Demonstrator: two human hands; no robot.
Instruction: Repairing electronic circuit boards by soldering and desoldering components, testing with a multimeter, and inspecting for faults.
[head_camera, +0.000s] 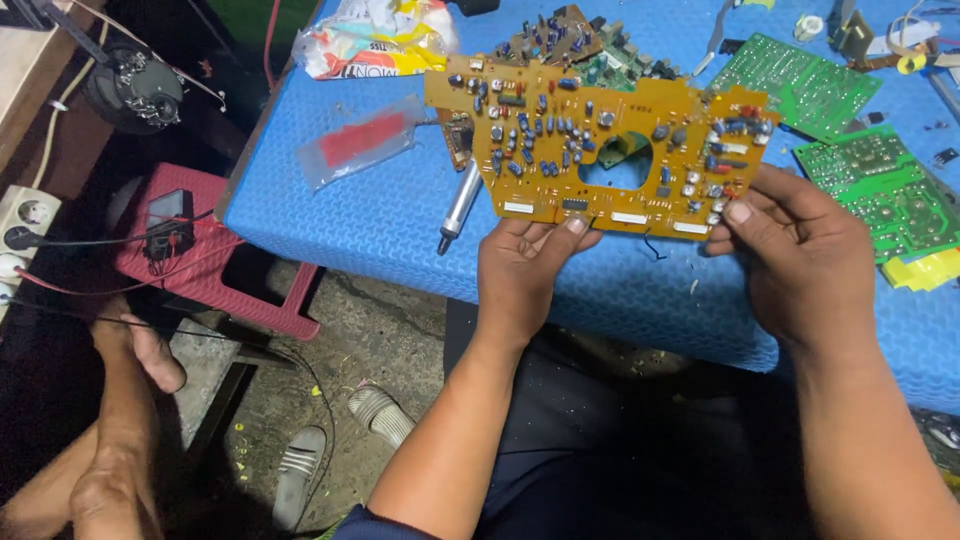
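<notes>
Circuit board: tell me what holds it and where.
Both hands hold the orange circuit board by its lower edge: the left hand pinches near the bottom middle, the right hand the bottom right corner.

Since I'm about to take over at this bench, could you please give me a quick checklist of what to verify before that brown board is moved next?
1. Left hand grips the brown circuit board at its lower edge: ok.
2. Right hand pinches the lower right corner: ok.
3. Board lifted off the blue mat: cannot tell.
4. Silver tool clear of the board: ok.
5. Green boards apart from the right hand: ok.
</notes>
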